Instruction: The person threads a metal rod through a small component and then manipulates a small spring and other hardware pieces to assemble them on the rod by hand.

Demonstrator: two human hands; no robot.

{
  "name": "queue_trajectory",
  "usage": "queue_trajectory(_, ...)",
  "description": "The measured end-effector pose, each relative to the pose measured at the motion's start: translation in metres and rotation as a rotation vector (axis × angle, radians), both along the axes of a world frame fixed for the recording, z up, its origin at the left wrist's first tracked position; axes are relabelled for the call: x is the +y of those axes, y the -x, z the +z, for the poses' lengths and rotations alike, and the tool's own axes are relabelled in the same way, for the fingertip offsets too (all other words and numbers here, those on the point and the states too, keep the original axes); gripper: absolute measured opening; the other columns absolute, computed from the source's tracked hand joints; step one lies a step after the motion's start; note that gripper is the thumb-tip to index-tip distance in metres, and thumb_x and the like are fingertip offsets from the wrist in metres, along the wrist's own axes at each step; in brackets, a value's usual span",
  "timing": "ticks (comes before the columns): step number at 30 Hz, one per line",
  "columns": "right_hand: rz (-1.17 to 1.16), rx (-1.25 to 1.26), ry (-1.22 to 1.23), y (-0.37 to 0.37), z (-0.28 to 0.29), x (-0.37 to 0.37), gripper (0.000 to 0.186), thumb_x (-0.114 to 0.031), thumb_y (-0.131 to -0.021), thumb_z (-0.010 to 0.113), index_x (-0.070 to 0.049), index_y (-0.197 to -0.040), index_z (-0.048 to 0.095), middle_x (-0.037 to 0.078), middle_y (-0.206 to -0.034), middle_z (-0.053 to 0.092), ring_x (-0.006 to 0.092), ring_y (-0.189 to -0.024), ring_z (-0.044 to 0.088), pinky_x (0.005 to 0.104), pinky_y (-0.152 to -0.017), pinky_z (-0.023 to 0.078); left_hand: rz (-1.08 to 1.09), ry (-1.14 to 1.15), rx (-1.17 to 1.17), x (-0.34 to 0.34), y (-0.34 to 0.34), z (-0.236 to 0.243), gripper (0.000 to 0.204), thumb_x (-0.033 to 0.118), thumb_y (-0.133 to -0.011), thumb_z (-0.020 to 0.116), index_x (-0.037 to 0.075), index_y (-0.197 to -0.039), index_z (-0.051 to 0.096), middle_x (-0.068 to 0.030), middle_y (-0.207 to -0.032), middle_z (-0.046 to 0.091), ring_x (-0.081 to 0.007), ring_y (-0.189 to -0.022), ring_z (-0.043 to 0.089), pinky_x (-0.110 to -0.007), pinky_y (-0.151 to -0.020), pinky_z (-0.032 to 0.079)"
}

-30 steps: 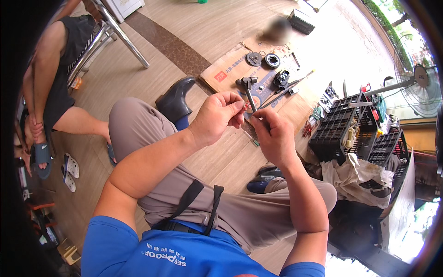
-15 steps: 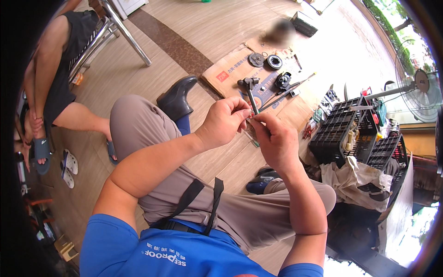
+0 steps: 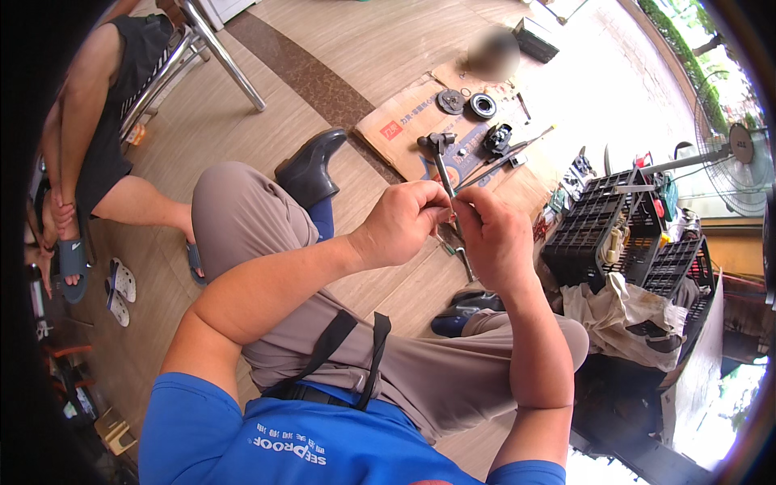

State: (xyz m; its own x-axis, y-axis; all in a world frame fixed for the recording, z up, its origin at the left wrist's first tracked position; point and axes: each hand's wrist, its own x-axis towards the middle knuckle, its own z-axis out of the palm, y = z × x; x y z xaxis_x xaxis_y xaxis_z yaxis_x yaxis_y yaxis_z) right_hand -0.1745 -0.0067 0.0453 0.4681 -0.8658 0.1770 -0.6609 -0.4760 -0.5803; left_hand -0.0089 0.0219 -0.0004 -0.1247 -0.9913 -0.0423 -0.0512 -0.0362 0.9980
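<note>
My left hand [image 3: 402,222] and my right hand [image 3: 496,239] come close together above the floor, in front of the cardboard. Thumb and fingers are pinched in both. Between the fingertips is a tiny piece, too small and too covered by the fingers to name. Just beyond them a hammer [image 3: 437,141] rests on the flattened cardboard [image 3: 386,110], its handle pointing back toward my fingers. Farther off on that sheet lie a round dark disc [image 3: 450,101], a black ring-shaped part [image 3: 482,106] and a black housing [image 3: 497,140].
Black plastic crates [image 3: 586,218] with tools and a pale cloth [image 3: 626,319] stand at right, below a fan [image 3: 740,145]. A black case [image 3: 537,40] sits at the far edge. Another person's leg [image 3: 141,206], a metal-legged chair [image 3: 230,69] and pale clogs [image 3: 120,291] are at left.
Both hands have shifted slightly right and nearer to me, still pinched together. More of the hammer's handle shows beyond them. The parts on the cardboard stay put.
</note>
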Motion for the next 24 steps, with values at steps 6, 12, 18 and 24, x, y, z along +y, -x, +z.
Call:
queue_trajectory(6, -0.084, -0.097, -0.063, 0.003, -0.009, -0.006, 0.01, -0.016, -0.09, 0.064, -0.007, -0.093, 0.066, 0.014, -0.078, 0.068, 0.0324, -0.068, 0.066, 0.0398, -0.061, 0.051, -0.011, -0.011, 0.029, 0.001, 0.002, 0.003, 0.005, 0.003, -0.093, 0.06, -0.001, -0.091, 0.062, -0.006, -0.075, 0.064, -0.0098, -0.064, 0.059, -0.025, -0.06, 0.05)
queue_trajectory(12, -0.181, -0.204, -0.25, 0.004, -0.016, -0.011, 0.013, -0.014, -0.09, 0.064, -0.003, -0.097, 0.068, 0.015, -0.07, 0.064, 0.0268, -0.059, 0.063, 0.034, -0.058, 0.048, -0.019, -0.181, 0.321, -0.006, -0.009, 0.001, 0.007, 0.007, -0.097, 0.057, 0.001, -0.097, 0.059, -0.0026, -0.08, 0.063, -0.0091, -0.067, 0.06, -0.024, -0.063, 0.051)
queue_trajectory(18, -0.127, -0.225, -0.297, 0.004, -0.021, -0.002, 0.013, -0.014, -0.09, 0.064, -0.003, -0.096, 0.068, 0.017, -0.07, 0.063, 0.0287, -0.06, 0.062, 0.0346, -0.059, 0.048, 0.05, -0.273, 0.55, -0.014, -0.021, -0.003, 0.009, 0.013, -0.099, 0.056, 0.005, -0.096, 0.059, -0.002, -0.082, 0.063, -0.0101, -0.069, 0.062, -0.025, -0.063, 0.052)
queue_trajectory(24, -0.106, -0.016, -0.389, 0.008, -0.014, -0.003, 0.017, -0.012, -0.088, 0.065, -0.001, -0.102, 0.065, 0.021, -0.085, 0.066, 0.0351, -0.07, 0.064, 0.0374, -0.064, 0.05, 0.108, -0.287, 0.53, -0.014, -0.022, -0.003, 0.009, 0.013, -0.099, 0.056, 0.005, -0.096, 0.059, -0.0019, -0.082, 0.063, -0.0096, -0.068, 0.061, -0.024, -0.062, 0.052)
